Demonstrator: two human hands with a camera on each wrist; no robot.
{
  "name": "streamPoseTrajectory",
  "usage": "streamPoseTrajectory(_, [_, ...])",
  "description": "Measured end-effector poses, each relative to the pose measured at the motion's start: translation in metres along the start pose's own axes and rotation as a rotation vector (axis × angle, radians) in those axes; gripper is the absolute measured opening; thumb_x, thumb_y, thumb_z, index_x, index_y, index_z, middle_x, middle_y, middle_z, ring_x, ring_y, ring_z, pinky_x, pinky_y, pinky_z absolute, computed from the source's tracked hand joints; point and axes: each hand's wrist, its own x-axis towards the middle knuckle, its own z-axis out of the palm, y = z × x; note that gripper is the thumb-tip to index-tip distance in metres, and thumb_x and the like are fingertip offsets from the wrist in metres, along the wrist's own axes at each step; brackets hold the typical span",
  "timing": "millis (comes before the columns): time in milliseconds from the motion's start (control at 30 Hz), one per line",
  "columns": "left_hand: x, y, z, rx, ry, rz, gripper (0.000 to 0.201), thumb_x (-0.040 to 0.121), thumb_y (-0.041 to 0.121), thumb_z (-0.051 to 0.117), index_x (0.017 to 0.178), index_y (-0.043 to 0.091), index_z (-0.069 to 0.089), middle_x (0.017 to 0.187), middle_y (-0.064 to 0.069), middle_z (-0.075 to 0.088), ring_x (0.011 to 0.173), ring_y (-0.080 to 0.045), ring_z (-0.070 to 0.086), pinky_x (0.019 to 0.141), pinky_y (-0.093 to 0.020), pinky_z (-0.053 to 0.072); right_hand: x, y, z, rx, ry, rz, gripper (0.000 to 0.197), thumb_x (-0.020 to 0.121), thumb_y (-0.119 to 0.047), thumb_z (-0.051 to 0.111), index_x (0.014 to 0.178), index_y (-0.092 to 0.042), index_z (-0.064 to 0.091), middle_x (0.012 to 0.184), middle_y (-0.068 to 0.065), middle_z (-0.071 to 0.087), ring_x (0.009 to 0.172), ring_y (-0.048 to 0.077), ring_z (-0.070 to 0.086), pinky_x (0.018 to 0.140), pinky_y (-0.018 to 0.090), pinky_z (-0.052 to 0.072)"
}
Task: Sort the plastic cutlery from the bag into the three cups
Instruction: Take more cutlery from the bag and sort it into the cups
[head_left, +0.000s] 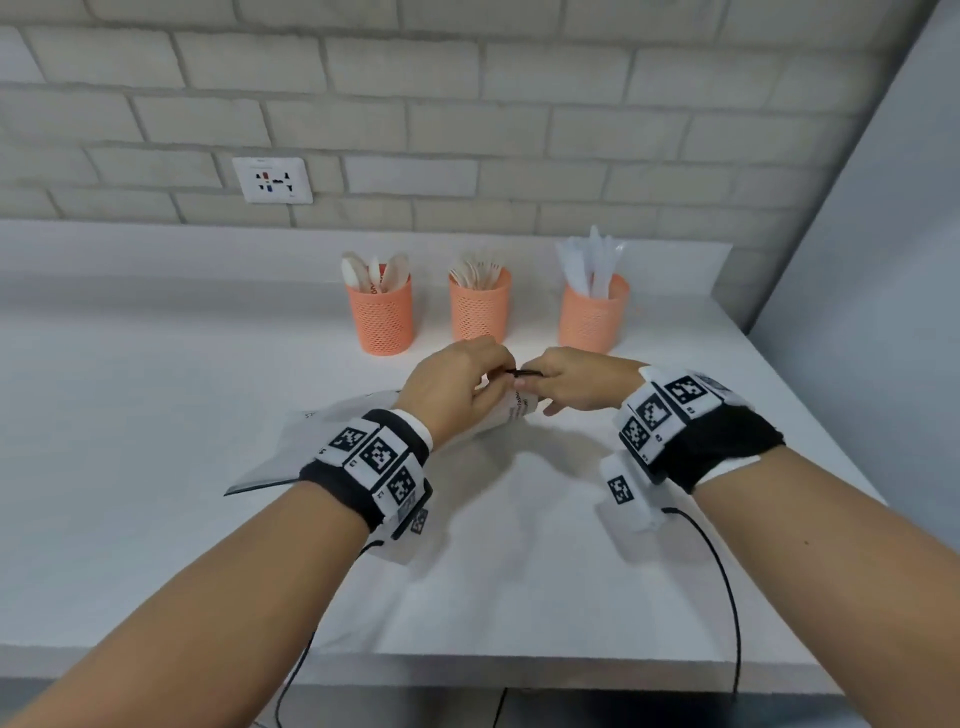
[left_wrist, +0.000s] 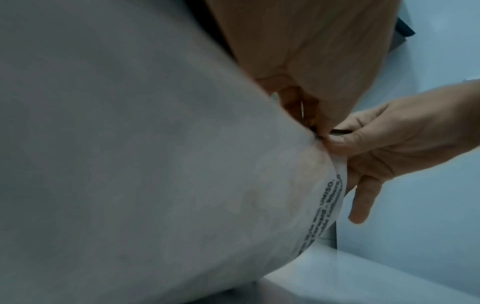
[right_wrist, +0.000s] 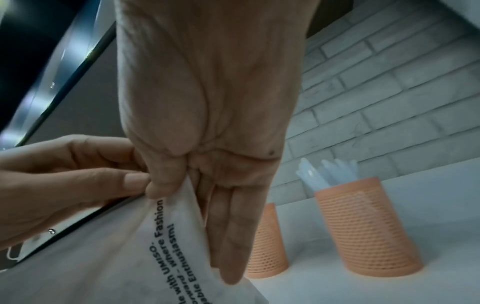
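The bag (head_left: 332, 431) is lying flat near the middle of the desk (head_left: 156, 389), and it is looking empty, so the sorting is looking almost done. The left hand (head_left: 452, 387) and the right hand (head_left: 576, 384) are meeting at the bag's top edge, and the fingers (right_wrist: 155, 185) of both are pinching it, maybe closing it. Near the desk's back edge, the left cup (head_left: 382, 317) is holding spoons, the middle cup (head_left: 479, 309) forks, and the right cup (head_left: 592, 314) knives.
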Motion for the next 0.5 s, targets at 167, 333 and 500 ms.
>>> streamPoseTrajectory(167, [0.002, 0.007, 0.013, 0.163, -0.017, 0.081, 0.040, 0.080, 0.036, 0.034, 0.079, 0.008, 0.063, 0.075, -0.006, 0.059, 0.067, -0.025, 0.051, 0.051, -0.031, 0.038, -0.021, 0.024, -0.009, -0.123, 0.089, 0.008, 0.038, 0.099, -0.029, 0.039, 0.118, -0.003, 0.059, 0.083, -0.003, 0.054, 0.067, 0.003, 0.046, 0.063, 0.006, 0.041])
streamPoseTrajectory(333, [-0.005, -0.002, -0.008, 0.254, -0.046, 0.111, 0.032, 0.080, 0.027, 0.037, 0.077, 0.008, 0.063, 0.070, -0.004, 0.059, 0.063, -0.026, 0.053, 0.047, -0.030, 0.041, -0.034, 0.045, -0.027, -0.103, 0.203, 0.046, 0.042, 0.098, -0.030, 0.042, 0.117, 0.004, 0.057, 0.107, 0.021, 0.062, 0.092, 0.029, 0.059, 0.073, 0.021, 0.049])
streamPoseTrajectory(500, [-0.024, -0.031, -0.049, 0.345, 0.000, 0.053, 0.033, 0.079, 0.028, 0.037, 0.078, 0.007, 0.062, 0.074, -0.006, 0.060, 0.068, -0.027, 0.053, 0.053, -0.026, 0.032, -0.047, 0.069, -0.037, 0.026, 0.286, 0.118, 0.041, 0.097, -0.033, 0.042, 0.125, -0.006, 0.056, 0.118, 0.018, 0.060, 0.112, 0.029, 0.057, 0.079, 0.041, 0.055])
